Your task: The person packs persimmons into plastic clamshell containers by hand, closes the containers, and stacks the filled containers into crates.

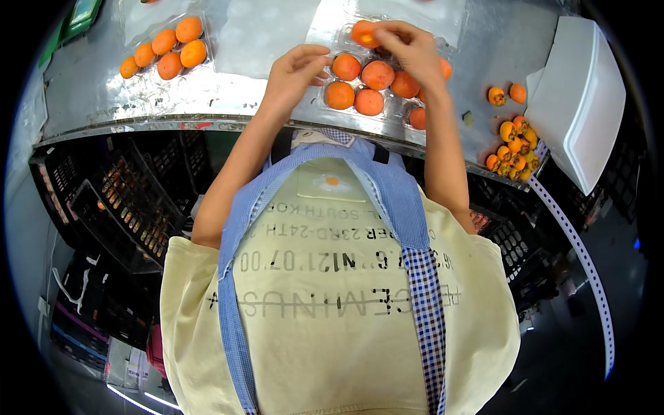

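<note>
Orange persimmons [377, 75] sit in a clear plastic tray [391, 107] on the metal table in front of me. My right hand [409, 52] is over the tray's far side, its fingers closed on one persimmon [364, 33] at the far edge. My left hand [299, 72] hovers by the tray's left edge, close to the nearest persimmons, with its fingers curved and apart and nothing held. Part of the tray's right side is hidden under my right hand and forearm.
Another clear tray with several persimmons [169, 65] lies at the left of the metal table [256, 41]. At the right are loose persimmons [513, 149] in a pile by the edge and a white foam box [577, 97]. Black crates [131, 207] stand below the table.
</note>
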`<state>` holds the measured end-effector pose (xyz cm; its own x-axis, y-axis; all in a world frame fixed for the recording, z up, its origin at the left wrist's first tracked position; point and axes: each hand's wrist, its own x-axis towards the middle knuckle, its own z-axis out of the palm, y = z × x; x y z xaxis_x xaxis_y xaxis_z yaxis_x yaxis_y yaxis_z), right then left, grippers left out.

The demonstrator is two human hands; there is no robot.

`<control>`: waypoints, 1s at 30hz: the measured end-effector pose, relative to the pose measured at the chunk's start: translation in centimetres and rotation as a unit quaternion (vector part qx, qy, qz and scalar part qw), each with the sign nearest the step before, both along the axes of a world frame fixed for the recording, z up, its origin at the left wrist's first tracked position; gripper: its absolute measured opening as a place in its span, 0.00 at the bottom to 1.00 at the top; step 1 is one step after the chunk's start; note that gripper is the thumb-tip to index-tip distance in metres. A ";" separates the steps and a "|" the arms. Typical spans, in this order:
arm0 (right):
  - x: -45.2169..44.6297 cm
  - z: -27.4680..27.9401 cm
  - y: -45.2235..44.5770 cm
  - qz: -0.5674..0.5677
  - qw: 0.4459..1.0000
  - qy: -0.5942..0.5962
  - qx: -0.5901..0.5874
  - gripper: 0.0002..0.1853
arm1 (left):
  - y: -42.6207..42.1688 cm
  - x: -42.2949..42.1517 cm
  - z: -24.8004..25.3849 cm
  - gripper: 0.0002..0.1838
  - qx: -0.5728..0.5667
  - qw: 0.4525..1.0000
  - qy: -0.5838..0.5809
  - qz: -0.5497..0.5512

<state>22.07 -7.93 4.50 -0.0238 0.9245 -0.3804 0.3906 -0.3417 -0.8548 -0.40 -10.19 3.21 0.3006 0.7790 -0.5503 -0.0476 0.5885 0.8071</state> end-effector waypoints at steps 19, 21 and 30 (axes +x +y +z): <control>0.4 -1.3 0.5 0.255 0.808 -0.487 0.212 0.05 | -0.3 -0.1 -0.3 0.15 -0.007 1.000 0.012 -0.010; 0.6 -0.6 0.5 0.254 0.834 -0.451 0.192 0.05 | -0.4 -0.2 -0.3 0.15 -0.009 1.000 0.014 -0.007; 23.9 13.7 -0.8 -0.253 0.897 -0.247 0.267 0.19 | -0.8 0.2 0.1 0.14 -0.010 0.999 0.028 -0.011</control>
